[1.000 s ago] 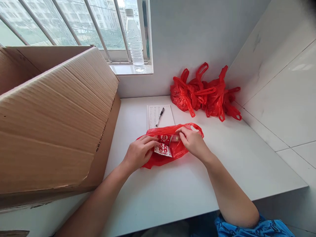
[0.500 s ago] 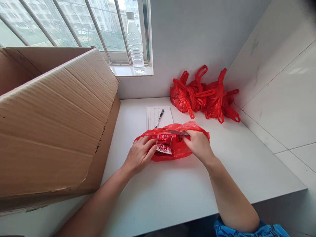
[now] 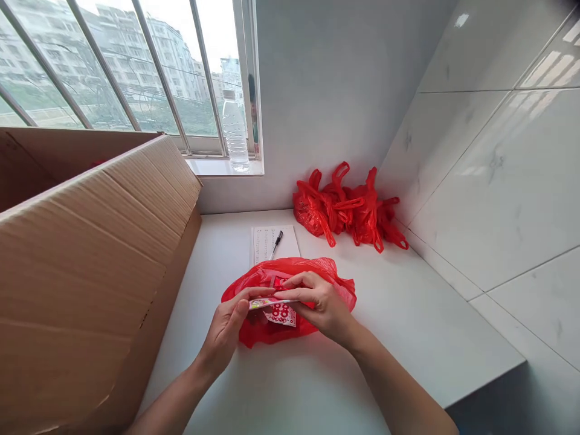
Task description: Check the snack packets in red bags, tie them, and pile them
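Just above an opened red plastic bag [image 3: 290, 338], my left hand [image 3: 229, 323] and my right hand [image 3: 319, 302] hold a thin, flat packet [image 3: 265, 302] between them. Its edge faces me, with pink, green and white print; the kind of packet cannot be made out. My left thumb and fingers pinch one end, while my right fingers close on the other. Inside the bag lies a white packet with a red pattern [image 3: 281, 315], and red wrapping shows behind it, partly covered by my hands.
A tall cardboard box [image 3: 90, 284] stands open at the left. Behind the bag lie a printed paper [image 3: 263, 241] and a pen [image 3: 276, 243]. Several tied red bags [image 3: 347, 208] sit against the wall. A water bottle [image 3: 235, 133] stands on the windowsill.
My hands have come together over the bag, and the flat packet has moved from my right hand alone to between both. My left hand has left the bag's rim. The view has tilted up.
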Demonstrator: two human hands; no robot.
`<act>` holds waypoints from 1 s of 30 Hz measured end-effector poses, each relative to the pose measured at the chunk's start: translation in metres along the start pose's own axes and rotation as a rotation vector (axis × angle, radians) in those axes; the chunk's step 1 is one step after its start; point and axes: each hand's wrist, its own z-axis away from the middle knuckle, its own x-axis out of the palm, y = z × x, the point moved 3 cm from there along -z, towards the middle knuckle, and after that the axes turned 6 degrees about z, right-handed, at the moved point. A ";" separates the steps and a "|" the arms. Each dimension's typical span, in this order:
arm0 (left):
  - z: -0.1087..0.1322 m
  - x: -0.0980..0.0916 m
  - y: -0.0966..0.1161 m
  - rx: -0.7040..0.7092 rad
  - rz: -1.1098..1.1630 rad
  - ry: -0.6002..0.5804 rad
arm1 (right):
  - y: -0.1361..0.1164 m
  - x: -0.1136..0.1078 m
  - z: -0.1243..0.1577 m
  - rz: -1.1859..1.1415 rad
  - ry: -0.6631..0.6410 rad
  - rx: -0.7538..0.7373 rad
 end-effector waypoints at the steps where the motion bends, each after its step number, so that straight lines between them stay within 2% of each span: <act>1: 0.000 0.002 0.002 -0.031 0.052 0.013 | 0.000 0.002 0.000 0.026 0.014 -0.009; 4: 0.000 0.004 0.005 -0.073 0.098 0.114 | 0.003 0.002 0.002 -0.011 -0.041 0.083; 9: -0.001 0.007 0.004 -0.043 0.102 0.153 | 0.023 0.001 0.003 -0.377 -0.095 0.362; 11: 0.000 0.007 0.002 -0.032 0.095 0.172 | 0.028 0.003 0.003 -0.474 -0.098 0.395; 14: -0.001 0.007 0.001 -0.014 0.068 0.207 | 0.030 0.003 0.003 -0.491 -0.082 0.405; 23: -0.001 0.004 -0.001 0.009 -0.060 0.188 | 0.031 -0.002 0.005 -0.409 -0.058 0.380; 30: -0.005 0.004 -0.009 0.168 -0.694 0.027 | 0.053 -0.021 0.009 0.175 0.065 0.480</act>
